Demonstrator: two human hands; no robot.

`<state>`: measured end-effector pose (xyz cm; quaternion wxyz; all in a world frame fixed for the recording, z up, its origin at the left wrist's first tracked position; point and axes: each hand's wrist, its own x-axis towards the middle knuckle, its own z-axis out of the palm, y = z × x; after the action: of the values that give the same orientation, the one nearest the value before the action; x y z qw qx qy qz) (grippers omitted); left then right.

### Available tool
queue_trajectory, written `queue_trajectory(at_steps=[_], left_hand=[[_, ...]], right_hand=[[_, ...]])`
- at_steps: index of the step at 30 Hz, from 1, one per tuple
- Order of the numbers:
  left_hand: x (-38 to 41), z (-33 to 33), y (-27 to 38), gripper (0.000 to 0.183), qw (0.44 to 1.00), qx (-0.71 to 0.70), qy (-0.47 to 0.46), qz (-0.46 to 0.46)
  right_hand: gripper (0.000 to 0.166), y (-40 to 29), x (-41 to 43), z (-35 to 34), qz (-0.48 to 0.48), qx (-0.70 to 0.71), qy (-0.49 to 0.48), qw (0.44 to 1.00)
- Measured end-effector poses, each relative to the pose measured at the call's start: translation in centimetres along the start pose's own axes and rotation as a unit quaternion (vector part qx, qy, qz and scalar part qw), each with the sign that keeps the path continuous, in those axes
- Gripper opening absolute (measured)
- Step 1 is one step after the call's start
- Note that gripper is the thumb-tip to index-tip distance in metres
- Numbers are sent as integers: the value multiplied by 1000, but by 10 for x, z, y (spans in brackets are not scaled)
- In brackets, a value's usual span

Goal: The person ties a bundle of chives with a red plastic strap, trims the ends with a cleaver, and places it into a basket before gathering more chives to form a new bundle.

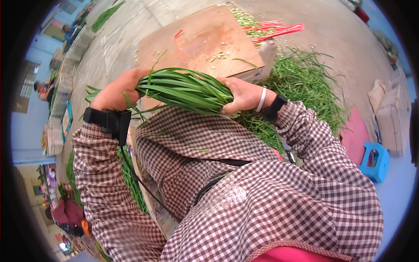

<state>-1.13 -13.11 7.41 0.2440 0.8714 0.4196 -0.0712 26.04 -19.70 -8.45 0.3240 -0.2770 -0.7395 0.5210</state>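
A thick bundle of green garlic chives (185, 90) lies crosswise in front of me, held up over my lap. My left hand (119, 90) grips its leafy end, where some loose blades stick out past the wrist. Around the other end, my right hand (245, 95) is closed, thumb towards me. Just beyond the bundle is a brown board (209, 39) with small cut green bits scattered on it. Red plastic ties (278, 32) lie at the board's far right corner, among more cut bits.
Loose green leaves (304, 85) are heaped on the floor to the right. A blue plastic stool (374, 162) stands further right, near a pink cloth (355, 136). More chives (134, 183) lie beside my left arm. White crates (60, 98) line the left wall, with people behind them.
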Motion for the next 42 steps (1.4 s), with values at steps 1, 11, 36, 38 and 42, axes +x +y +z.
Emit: queue_trajectory(at_steps=[1,11,36,38,42], left_hand=[[8,1,5,48,1000,-16,-3,17],[82,26,57,52,975,35,-119,184],[202,126,141,81,895,199,84,390],[203,131,140,110,893,174,146,388],[198,109,152,93,899,6,141,415]], right_hand=[[72,5,-8,-3,13,27,16,999],[73,33,-105,39,76,226,111,965],[56,-22,-254,13,275,146,309,899],[55,-54,-267,7,290,149,363,873],[52,-8,-354,-1,431,-23,426,795]])
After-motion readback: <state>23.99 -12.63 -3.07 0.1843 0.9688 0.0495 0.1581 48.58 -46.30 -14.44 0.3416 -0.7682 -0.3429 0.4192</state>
